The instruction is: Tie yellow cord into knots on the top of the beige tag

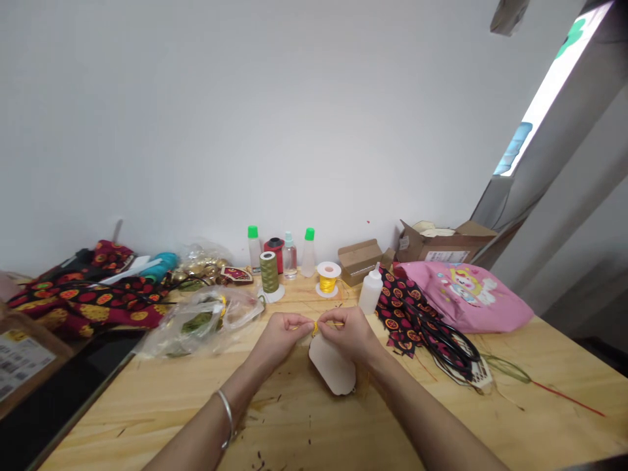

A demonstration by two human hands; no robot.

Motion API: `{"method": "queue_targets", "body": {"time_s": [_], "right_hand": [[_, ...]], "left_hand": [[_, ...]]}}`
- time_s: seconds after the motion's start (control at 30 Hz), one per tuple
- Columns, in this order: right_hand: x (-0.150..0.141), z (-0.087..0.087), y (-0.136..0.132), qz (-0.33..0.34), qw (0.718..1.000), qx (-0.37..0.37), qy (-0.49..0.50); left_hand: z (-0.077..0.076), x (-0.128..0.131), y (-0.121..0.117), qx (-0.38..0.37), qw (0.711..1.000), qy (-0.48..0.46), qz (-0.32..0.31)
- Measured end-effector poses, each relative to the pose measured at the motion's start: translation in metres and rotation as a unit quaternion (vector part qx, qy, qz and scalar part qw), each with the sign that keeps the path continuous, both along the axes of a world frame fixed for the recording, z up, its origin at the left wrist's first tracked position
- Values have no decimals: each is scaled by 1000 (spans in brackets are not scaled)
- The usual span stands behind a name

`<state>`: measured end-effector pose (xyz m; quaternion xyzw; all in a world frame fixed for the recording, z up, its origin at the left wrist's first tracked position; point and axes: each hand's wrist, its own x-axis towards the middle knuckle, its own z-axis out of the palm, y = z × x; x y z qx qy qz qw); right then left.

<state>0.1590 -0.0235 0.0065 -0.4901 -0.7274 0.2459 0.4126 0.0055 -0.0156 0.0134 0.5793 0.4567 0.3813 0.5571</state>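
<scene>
Both hands meet over the middle of the wooden table. My left hand (289, 333) pinches yellow cord (314, 328) between thumb and fingers. From the other side, my right hand (349, 332) is closed on the same cord, its fingertips almost touching the left ones. Below the cord hangs or rests a pale, flat plaque (333, 366) with rounded, notched corners; I cannot tell whether it touches the table. Its upper right part is hidden behind my right hand. A spool of yellow cord (328, 280) stands behind the hands.
A white squeeze bottle (371, 291) stands right of the hands, near patterned fabric (400, 314) and a pink bag (471, 294). Behind are a green thread spool (269, 273) and small cartons (364, 261). Clear plastic bags (206, 320) lie left. Dark scraps dot the tabletop (275, 418).
</scene>
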Motion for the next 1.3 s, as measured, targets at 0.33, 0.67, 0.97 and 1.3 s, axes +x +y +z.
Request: {"method": "queue_targets", "body": {"time_s": [0.33,0.67,0.97,1.3], "right_hand": [[2,11,-4,-7,996,74,-41],[-1,6,-1,-33,998,-32,43],[-1,-1,2,-12,999,-19,34],[-5,-3,2,58,989,-88,108]], "left_hand": [[1,0,-1,21,1000,-13,-10],[-1,-1,0,-3,1000,-19,-6],[1,-1,-2,0,999,-30,-20],[5,1,-3,-68,996,-33,-52]]}}
